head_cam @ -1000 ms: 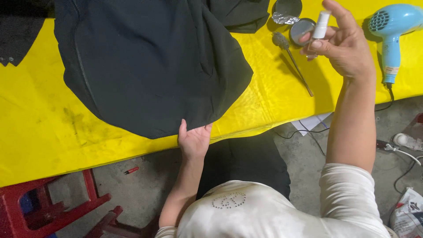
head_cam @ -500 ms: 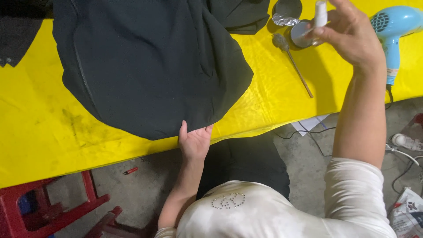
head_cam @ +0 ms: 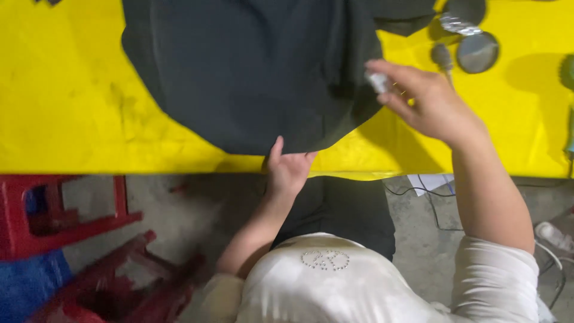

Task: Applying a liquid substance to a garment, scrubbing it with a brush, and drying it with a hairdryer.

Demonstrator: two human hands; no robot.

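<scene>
A dark grey-black piece of fabric [head_cam: 251, 72] lies spread on a yellow table [head_cam: 66, 119], its rounded edge near the front. My left hand [head_cam: 288, 168] grips the cloth's lower edge at the table's rim, thumb on top. My right hand [head_cam: 427, 101] hovers over the cloth's right edge, its fingers closed on a small white tube-like object [head_cam: 378, 82].
At the back right of the table lie a round grey disc [head_cam: 477, 52], a crumpled silvery piece [head_cam: 457, 24] and a thin tool with a rounded head [head_cam: 442, 57]. Red plastic stools [head_cam: 72, 221] stand on the floor at left. Cables [head_cam: 430, 203] run below the table at right.
My right hand has come down and to the left with the white object, from near the disc to the cloth's right edge. The camera view has shifted. My left hand stays on the cloth's edge.
</scene>
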